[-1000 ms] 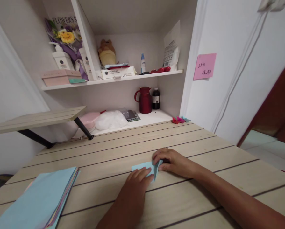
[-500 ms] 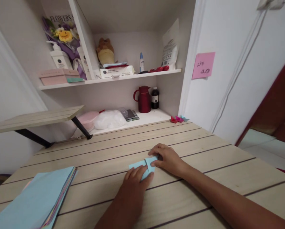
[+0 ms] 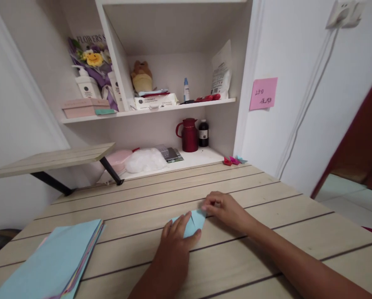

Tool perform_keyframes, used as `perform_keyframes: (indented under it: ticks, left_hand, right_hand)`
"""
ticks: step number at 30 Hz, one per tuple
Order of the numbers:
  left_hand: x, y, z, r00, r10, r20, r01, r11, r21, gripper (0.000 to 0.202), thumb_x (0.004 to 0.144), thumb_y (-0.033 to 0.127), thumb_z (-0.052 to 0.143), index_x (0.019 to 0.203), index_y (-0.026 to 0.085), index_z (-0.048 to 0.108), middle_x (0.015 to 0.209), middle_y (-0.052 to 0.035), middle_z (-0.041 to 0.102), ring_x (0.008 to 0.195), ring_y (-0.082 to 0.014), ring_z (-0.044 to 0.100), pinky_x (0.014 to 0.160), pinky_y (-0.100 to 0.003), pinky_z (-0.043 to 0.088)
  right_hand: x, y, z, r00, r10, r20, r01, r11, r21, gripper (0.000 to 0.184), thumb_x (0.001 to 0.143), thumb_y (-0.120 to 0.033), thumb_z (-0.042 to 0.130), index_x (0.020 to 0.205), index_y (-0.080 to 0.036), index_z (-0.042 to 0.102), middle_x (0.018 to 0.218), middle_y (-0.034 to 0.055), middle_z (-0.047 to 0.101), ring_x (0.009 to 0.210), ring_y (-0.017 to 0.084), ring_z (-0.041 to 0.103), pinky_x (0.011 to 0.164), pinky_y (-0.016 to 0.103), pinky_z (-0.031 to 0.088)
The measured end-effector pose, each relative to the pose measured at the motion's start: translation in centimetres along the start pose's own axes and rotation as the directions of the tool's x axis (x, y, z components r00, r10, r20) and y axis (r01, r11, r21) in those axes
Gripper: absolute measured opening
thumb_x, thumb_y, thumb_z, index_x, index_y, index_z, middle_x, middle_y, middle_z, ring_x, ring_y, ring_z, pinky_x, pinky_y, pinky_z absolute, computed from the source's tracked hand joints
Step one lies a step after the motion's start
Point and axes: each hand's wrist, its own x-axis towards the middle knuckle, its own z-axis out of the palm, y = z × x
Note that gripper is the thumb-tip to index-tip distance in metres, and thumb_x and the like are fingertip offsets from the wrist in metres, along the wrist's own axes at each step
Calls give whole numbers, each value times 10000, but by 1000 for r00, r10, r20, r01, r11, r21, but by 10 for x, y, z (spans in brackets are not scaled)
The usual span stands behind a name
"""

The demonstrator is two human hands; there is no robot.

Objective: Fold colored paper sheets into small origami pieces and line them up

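Note:
A small folded sheet of light blue paper (image 3: 195,222) lies on the wooden table, with a crease or slit showing near its middle. My left hand (image 3: 176,241) rests on its left part, fingers spread and pressing it down, so that part is mostly covered. At the paper's upper right corner, my right hand (image 3: 223,209) has thumb and forefinger pinched together on the edge. The other fingers of that hand are curled.
A stack of coloured paper (image 3: 51,257) lies at the left. Small folded paper pieces (image 3: 235,160) sit at the table's back edge. Behind are a shelf unit with a red jug (image 3: 189,136), a dark bottle (image 3: 203,133) and a raised wooden stand (image 3: 64,158).
My right hand has moved from lying over the paper's right side to pinching its upper right corner. The paper's right part now looks more pointed. The view has tilted up slightly.

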Motion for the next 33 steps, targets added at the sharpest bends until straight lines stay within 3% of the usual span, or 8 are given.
perform_keyframes:
  ticks: [2,4,7,10,16,21,26,33]
  left_hand:
    - [1,-1,0,1000,-1,-20,1,1000,1,652,700,7,477,1250,338,585,1534,-59,306,1371,-296,328,1088,-585,242]
    - [2,-1,0,999,1,-37,-1,1000,0,575,743,38,495,1210,351,616,1526,-53,327,1367,-301,331,1090,-598,223]
    - [1,1,-5,999,-13,-34,12,1000,-28,509,789,64,494,1177,361,637,1474,-54,420,1342,-271,376,1101,-576,220]
    - [-1,3,-10,1000,-23,-6,22,998,-56,483,815,90,493,1188,365,628,1425,-50,485,1309,-252,422,1100,-549,250]
    - [-2,-3,-7,998,25,-51,-27,999,-40,479,830,102,507,1184,403,622,1463,-38,435,1303,-257,428,1085,-560,269]
    - [-2,-6,-6,997,42,-61,-43,999,-16,474,830,109,515,1179,412,622,1444,-41,462,1279,-245,456,1072,-552,292]
    - [-3,0,-9,992,81,-95,-80,997,14,439,809,110,547,1143,378,646,1414,-57,493,1271,-252,468,1071,-558,292]
    - [3,14,-5,950,116,-289,-94,992,88,321,788,247,689,1086,209,579,1205,-89,638,1111,-240,585,1093,-575,280]
  right_hand:
    - [-2,-4,6,992,-82,100,87,995,-49,85,789,-285,649,790,-260,731,879,13,684,885,206,587,841,329,410]
    - [-3,-2,8,985,-84,153,108,982,-152,168,800,-251,633,919,-316,732,1013,19,670,976,229,563,898,381,377]
    - [-2,3,7,993,16,116,20,951,-307,272,830,-292,592,1091,-313,669,1126,53,633,1034,271,530,894,438,364]
    - [-1,5,4,993,79,85,-45,938,-344,265,851,-398,563,1056,-261,660,1095,80,629,1018,285,526,881,447,368]
    - [-3,0,6,989,77,128,-56,986,-160,190,741,-372,676,794,-208,596,923,55,617,876,229,551,788,346,412]
    - [-5,-2,6,979,78,186,-91,994,62,165,771,-312,624,865,-216,527,765,-13,593,702,161,546,648,269,429]
    - [-7,-2,6,984,105,141,-119,988,99,249,735,-198,585,981,-232,571,746,-30,565,661,145,538,636,269,427]
    - [-9,-10,20,944,258,206,-324,845,426,173,735,-219,537,906,-217,568,535,-83,520,360,88,461,363,190,353]
